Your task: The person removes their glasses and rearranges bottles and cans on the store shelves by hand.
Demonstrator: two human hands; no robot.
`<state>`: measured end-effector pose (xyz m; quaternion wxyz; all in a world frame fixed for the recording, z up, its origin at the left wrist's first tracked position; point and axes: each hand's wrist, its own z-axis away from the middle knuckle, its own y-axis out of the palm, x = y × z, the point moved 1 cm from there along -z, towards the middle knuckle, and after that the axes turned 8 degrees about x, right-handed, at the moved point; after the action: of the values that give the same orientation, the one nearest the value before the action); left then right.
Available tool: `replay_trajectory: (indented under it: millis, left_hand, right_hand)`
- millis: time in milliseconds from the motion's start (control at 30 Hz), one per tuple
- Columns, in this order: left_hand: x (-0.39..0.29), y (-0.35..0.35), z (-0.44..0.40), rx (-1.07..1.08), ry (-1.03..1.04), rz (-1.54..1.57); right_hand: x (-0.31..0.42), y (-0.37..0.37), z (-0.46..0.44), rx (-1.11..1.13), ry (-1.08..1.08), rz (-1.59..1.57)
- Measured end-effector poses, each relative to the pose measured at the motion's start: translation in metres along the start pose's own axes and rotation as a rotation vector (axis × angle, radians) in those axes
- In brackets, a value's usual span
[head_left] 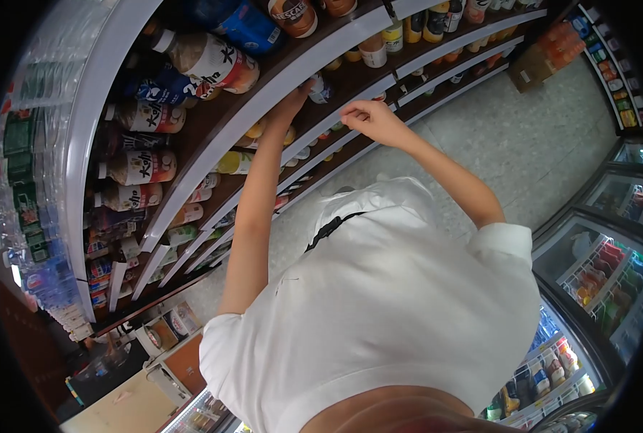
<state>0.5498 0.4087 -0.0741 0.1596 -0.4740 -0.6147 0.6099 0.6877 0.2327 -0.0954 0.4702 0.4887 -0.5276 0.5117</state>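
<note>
My left hand [287,108] reaches into the drinks shelf, under the front rail of an upper tier. Its fingertips are beside a small bottle [320,89] with a white and blue label. The rail and shadow hide part of the fingers, so I cannot see whether they grip it. Out in front of the shelves, my right hand [372,121] hangs in the air with its fingers curled in. Nothing shows between those fingers. Bottles with yellow caps or contents [256,130] sit close to my left wrist.
Large white-labelled bottles [217,61] and a Nescafé bottle [292,16] fill the upper tier. Shrink-wrapped bottle packs [25,173] are stacked at the left. Grey floor [437,123] runs along the aisle towards a cardboard box [530,70]. Glass-door fridges [599,267] line the right.
</note>
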Motion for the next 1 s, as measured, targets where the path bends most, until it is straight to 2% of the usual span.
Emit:
replay_trajectory:
  millis: [67,167,200,233,333,367,400,433,467,500,533,600,633,667,733,933,1000]
  left_hand:
    - [0.003,0.009,-0.009,-0.045,0.061,0.002]
    - [0.008,0.030,-0.015,-0.115,-0.030,-0.005]
    - [0.002,0.034,-0.014,-0.210,-0.062,-0.149]
    - [-0.004,0.036,-0.012,-0.306,-0.098,-0.294]
    - [-0.009,0.038,-0.002,-0.345,-0.091,-0.242]
    - [-0.010,0.034,0.009,-0.121,-0.148,-0.196]
    - [-0.010,0.032,0.019,-0.127,-0.154,-0.193]
    - [-0.011,0.033,0.029,-0.169,-0.190,-0.087]
    - [-0.013,0.033,0.040,-0.209,-0.227,0.021]
    - [-0.024,0.024,0.055,-0.202,-0.289,0.062]
    - [-0.025,0.021,0.070,-0.204,-0.301,0.068]
    - [-0.024,0.019,0.098,-0.260,-0.190,0.254]
    - [-0.018,0.025,0.110,-0.317,-0.128,0.205]
    - [-0.016,0.026,0.121,-0.326,-0.133,0.208]
    - [-0.014,0.026,0.143,-0.195,-0.216,0.275]
    - [-0.010,0.040,0.182,-0.153,-0.339,0.361]
    - [-0.011,0.039,0.198,-0.150,-0.312,0.387]
  right_hand:
    - [0.050,-0.001,0.016,-0.006,-0.072,0.010]
    - [0.137,-0.006,0.048,-0.187,-0.405,0.200]
    - [0.165,-0.005,0.062,-0.254,-0.500,0.233]
    - [0.194,-0.007,0.079,-0.251,-0.597,0.307]
    - [0.257,-0.003,0.130,-0.127,-0.978,0.628]
    - [0.271,0.012,0.137,-0.281,-1.000,0.620]
    - [0.282,0.028,0.144,-0.436,-1.019,0.609]
    - [0.284,0.032,0.163,-0.426,-1.021,0.610]
    - [0.283,0.029,0.187,-0.417,-0.933,0.559]
    - [0.287,0.029,0.192,-0.404,-0.841,0.507]
    - [0.289,0.027,0.190,-0.390,-0.836,0.507]
    - [0.306,0.029,0.167,-0.266,-1.116,0.675]
    - [0.306,0.037,0.164,-0.334,-1.176,0.661]
    - [0.312,0.041,0.168,-0.324,-1.181,0.663]
    - [0.326,0.045,0.177,-0.309,-1.076,0.741]
    - [0.331,0.076,0.162,-0.303,-1.153,0.704]
    - [0.325,0.089,0.150,-0.302,-1.204,0.661]
